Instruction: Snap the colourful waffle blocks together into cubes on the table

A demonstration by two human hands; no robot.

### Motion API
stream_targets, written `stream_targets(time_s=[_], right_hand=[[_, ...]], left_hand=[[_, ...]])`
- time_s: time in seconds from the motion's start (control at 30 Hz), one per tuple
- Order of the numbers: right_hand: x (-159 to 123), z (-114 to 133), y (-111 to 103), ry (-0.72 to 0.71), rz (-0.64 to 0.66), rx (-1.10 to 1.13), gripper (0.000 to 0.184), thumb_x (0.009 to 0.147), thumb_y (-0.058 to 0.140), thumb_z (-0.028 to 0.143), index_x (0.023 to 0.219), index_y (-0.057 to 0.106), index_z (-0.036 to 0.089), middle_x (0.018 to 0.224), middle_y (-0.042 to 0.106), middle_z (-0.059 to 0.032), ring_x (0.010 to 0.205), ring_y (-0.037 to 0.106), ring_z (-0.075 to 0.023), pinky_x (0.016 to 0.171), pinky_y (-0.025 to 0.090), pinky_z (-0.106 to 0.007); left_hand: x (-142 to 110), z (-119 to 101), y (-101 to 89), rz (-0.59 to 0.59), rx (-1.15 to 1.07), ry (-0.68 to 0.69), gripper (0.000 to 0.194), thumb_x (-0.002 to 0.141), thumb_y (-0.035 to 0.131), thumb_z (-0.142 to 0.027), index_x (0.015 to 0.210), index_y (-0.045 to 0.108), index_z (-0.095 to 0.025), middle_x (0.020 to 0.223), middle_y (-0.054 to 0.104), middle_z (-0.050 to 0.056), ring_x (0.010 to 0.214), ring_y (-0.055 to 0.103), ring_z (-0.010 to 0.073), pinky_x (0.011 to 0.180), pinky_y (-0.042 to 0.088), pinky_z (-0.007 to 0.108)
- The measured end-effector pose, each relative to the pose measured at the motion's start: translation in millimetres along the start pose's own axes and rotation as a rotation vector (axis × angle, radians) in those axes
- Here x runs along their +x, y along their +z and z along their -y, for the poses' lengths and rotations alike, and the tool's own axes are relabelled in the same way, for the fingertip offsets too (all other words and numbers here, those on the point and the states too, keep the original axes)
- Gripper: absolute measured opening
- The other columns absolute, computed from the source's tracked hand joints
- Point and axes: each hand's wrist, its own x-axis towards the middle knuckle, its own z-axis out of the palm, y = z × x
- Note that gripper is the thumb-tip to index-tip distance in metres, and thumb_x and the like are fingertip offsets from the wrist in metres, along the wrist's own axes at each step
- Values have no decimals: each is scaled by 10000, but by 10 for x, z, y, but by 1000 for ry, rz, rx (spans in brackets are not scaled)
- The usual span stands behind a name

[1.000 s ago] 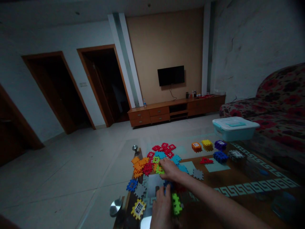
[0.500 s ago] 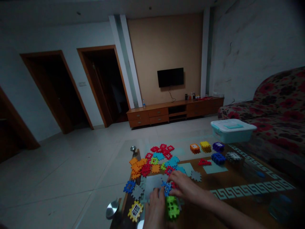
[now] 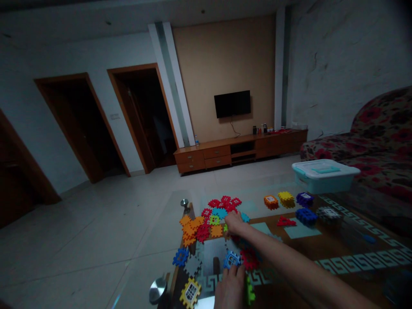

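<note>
At the near edge of the table, my left hand (image 3: 229, 285) has its fingers closed on the lower edge of a blue interlocking tile (image 3: 231, 259) with a window pattern. A green tile (image 3: 250, 292) shows partly from behind that hand, and a red tile (image 3: 249, 258) lies to the right of the blue one. My right hand (image 3: 235, 224) reaches farther out, over the pile of red and light-blue tiles. Its fingers are curled downward and their tips are hidden, so what they grip cannot be made out. Left of it lie a lime tile (image 3: 214, 220) and an orange tile (image 3: 216, 231).
Orange tiles (image 3: 189, 229) lie near the table's left edge, with a yellow window tile (image 3: 190, 292) closer. To the right stand stacks of yellow (image 3: 286, 199) and blue tiles (image 3: 306, 216). A lidded teal box (image 3: 325, 176) sits behind them.
My right hand has left the blue tile and moved away from me to the pile. My left hand has shifted right onto the blue tile, now covering most of the green one.
</note>
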Motion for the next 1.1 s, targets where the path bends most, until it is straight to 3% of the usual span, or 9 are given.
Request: stream_targets(time_s=[0.07,0.17,0.4,0.6,0.73,0.9,1.1], right_hand=[[104,-2,26,71,76,-78,347,387,842,7,626,666,187,907,702,-164,1021,594,-437,905,434,-530],[158,-26,12,124,155,-170,326,416,837,37,656,684,196,937,705,-155,1033,599,-423,894,457,-509],[-47,-158,-183,29,179,-190,168,600,724,67,708,716,196,886,719,-109,949,629,-311,806,469,-366],[-128,-153,-217,-39,187,-149,284,548,728,47,772,728,222,878,724,-61,916,636,-261,758,467,-296],[-75,-103,-147,-12,196,-163,249,509,685,-26,617,680,198,749,709,-77,833,653,-276,730,481,-331],[-23,-97,-133,32,151,-191,249,535,670,-43,523,614,199,694,683,-109,907,644,-314,799,474,-392],[-22,-114,-205,55,162,-176,315,488,684,-83,438,544,195,629,644,-103,861,654,-331,782,475,-409]], left_hand=[[-25,-15,-20,-6,-30,-5,796,626,664,-40,1381,464,-199,1396,521,113,1292,453,347,1042,438,506],[-37,-7,-6,-30,-49,-7,861,583,691,-22,1390,450,-203,1398,514,108,1288,452,344,1043,438,494],[-22,28,69,-96,-75,-13,961,539,667,11,1437,383,-180,1447,448,141,1335,404,338,1078,394,466],[-120,-52,7,-105,-101,-37,960,560,737,-47,1438,383,-203,1468,433,110,1360,371,315,1109,347,441],[-123,-36,12,-93,-107,-27,866,583,730,-49,1389,456,-209,1415,494,90,1323,425,289,1102,352,394],[-111,10,25,-103,-106,-12,821,575,746,-50,1345,503,-201,1370,528,96,1287,451,317,1061,390,425],[-104,17,28,-87,-128,-16,908,574,753,-80,1409,431,-234,1404,493,91,1302,438,299,1081,370,383]])
